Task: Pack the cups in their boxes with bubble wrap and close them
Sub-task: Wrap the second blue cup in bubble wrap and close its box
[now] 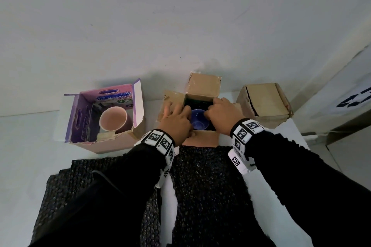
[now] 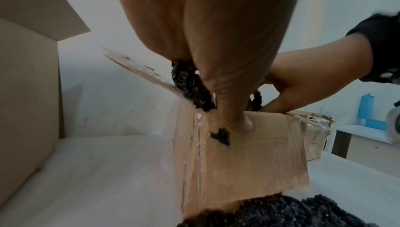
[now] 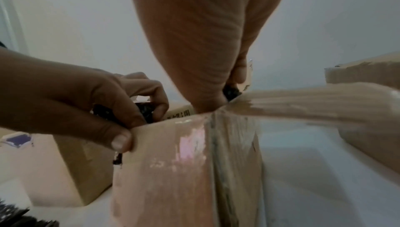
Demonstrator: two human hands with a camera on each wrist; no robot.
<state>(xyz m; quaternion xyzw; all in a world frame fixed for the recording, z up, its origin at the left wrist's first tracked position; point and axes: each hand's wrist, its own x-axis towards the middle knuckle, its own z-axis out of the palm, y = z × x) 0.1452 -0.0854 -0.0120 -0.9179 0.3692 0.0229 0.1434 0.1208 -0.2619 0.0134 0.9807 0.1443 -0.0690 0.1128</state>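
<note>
An open brown cardboard box [image 1: 200, 139] stands mid-table with a blue cup [image 1: 197, 119] upright inside, lined with black bubble wrap [image 1: 197, 104]. My left hand [image 1: 176, 120] is at the box's left rim. In the left wrist view its thumb [image 2: 244, 124] presses the outer wall [image 2: 249, 162] while the fingers pinch bubble wrap [image 2: 190, 83] over the edge. My right hand [image 1: 222, 115] curls over the right rim and grips bubble wrap [image 3: 231, 92] at the corner. A pink cup [image 1: 113, 118] sits in an open purple box [image 1: 80, 118] to the left.
A closed brown box [image 1: 265, 100] stands at the right, close to the table's right edge. Loose sheets of black bubble wrap [image 1: 208, 186] lie on the white table in front of the boxes, under my forearms. A white wall rises just behind the boxes.
</note>
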